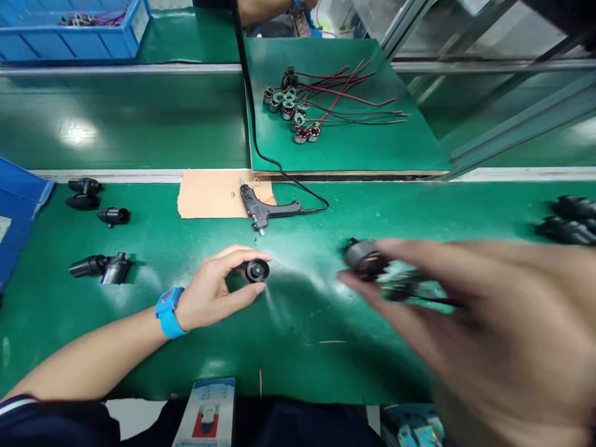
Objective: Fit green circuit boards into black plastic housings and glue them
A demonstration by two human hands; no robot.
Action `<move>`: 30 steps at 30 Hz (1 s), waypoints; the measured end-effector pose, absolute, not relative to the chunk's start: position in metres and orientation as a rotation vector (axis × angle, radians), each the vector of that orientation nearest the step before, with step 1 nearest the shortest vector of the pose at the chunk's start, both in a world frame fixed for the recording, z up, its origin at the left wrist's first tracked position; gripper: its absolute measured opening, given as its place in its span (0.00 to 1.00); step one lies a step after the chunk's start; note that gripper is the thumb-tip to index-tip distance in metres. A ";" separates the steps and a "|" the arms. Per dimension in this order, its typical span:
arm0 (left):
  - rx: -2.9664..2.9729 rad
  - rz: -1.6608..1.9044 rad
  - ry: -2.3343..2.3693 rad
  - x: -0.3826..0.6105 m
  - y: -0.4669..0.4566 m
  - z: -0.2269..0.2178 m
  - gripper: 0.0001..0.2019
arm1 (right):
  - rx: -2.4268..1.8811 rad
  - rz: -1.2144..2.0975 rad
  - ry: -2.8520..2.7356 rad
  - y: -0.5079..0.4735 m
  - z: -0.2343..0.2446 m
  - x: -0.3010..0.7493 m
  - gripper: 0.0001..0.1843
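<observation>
Between the thumb and fingers of my left hand (218,288) is a black round housing (257,270), its circular end facing up toward me. A blue band circles that wrist. My right hand (484,310), large and blurred by motion, pinches a small motor (365,257) with a dark cap and coppery windings. A green circuit board (400,282) and dark wires trail from the motor inside the curled fingers. The two held parts are apart, above the green tabletop. Beyond them a black glue gun (265,208) lies partly on a piece of cardboard (209,195).
Several small motors with red and black wires (298,112) lie on a raised green board (354,152). Black housings (116,268) sit at the left, and more black parts (570,220) at the right. A blue bin (69,37) stands at the back left. The glue gun's cord (254,124) crosses the board.
</observation>
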State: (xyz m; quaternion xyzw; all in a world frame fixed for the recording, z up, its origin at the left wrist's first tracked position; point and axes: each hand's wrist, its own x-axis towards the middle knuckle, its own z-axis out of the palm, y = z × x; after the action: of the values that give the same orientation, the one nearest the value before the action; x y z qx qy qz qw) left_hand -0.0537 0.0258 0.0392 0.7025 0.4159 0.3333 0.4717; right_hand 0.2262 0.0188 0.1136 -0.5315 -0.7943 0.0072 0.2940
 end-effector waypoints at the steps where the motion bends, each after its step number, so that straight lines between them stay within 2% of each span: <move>1: 1.688 0.772 0.981 -0.054 0.025 0.040 0.15 | -1.393 -0.012 -2.113 0.012 0.108 0.218 0.22; 6: 1.563 0.629 0.964 -0.050 0.022 0.036 0.17 | -1.125 0.344 -2.245 0.015 0.080 0.192 0.12; 8: 1.516 0.614 0.988 -0.047 0.020 0.033 0.20 | -1.100 0.438 -2.228 0.020 0.074 0.190 0.12; 14: 1.600 0.640 0.992 -0.045 0.022 0.029 0.14 | -1.057 0.634 -2.169 0.022 0.064 0.182 0.16; 20: 1.614 0.628 0.990 -0.045 0.021 0.030 0.13 | -0.998 0.770 -2.171 0.024 0.055 0.176 0.17; 23: 1.541 0.642 0.960 -0.045 0.021 0.030 0.15 | -1.021 0.955 -2.157 0.029 0.062 0.183 0.18; 26: 1.500 0.631 0.909 -0.045 0.022 0.030 0.17 | -1.051 1.103 -2.081 0.034 0.070 0.191 0.12; 28: 1.497 0.612 0.884 -0.044 0.022 0.031 0.16 | -1.057 1.099 -2.033 0.035 0.071 0.192 0.05; 30: 1.494 0.593 0.871 -0.044 0.022 0.031 0.16 | -1.051 1.088 -2.003 0.037 0.070 0.190 0.03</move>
State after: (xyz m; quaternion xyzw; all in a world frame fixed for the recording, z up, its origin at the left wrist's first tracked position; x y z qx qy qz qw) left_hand -0.0444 0.0223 0.0313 0.6472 0.3775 0.2567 0.6105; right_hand 0.1903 0.0366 0.0701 -0.3979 -0.7586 0.4120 0.3107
